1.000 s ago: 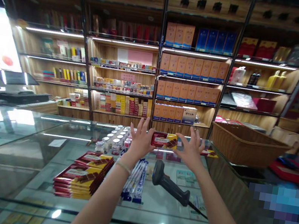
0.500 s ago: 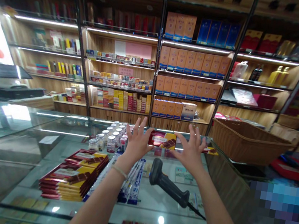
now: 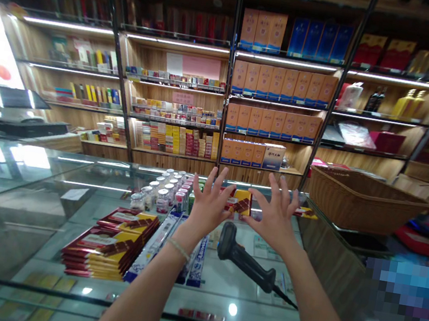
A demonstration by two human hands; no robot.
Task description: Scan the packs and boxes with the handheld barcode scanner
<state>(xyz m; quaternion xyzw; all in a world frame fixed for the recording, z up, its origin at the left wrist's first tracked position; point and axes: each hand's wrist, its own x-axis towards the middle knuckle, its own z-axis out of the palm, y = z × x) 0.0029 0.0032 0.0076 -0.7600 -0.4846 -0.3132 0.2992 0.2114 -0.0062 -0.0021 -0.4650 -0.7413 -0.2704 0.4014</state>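
Observation:
A red-and-yellow chocolate bar (image 3: 242, 202) is held up above the far part of the glass counter. My left hand (image 3: 208, 211) pinches its left part between thumb and index finger, covering some of the wrapper. At its right end, the thumb and index finger of my right hand (image 3: 275, 220) grip the edge. The other fingers of both hands are raised. Below and between my forearms lies a dark barcode scanner (image 3: 247, 259) with its cable trailing right. A stack of similar chocolate bars (image 3: 107, 247) sits left of my left forearm, beside blue-and-white long packets (image 3: 157, 244).
Several small jars (image 3: 162, 198) stand in rows behind my left hand. A brown wicker basket (image 3: 364, 202) occupies the counter's right side. Another chocolate bar (image 3: 306, 212) lies near the basket. Shelves of boxes (image 3: 285, 84) line the back wall.
My left hand has shifted right along the chocolate bar and now covers more of its left part. My right hand stays at the right end. The camera view has tilted slightly downward.

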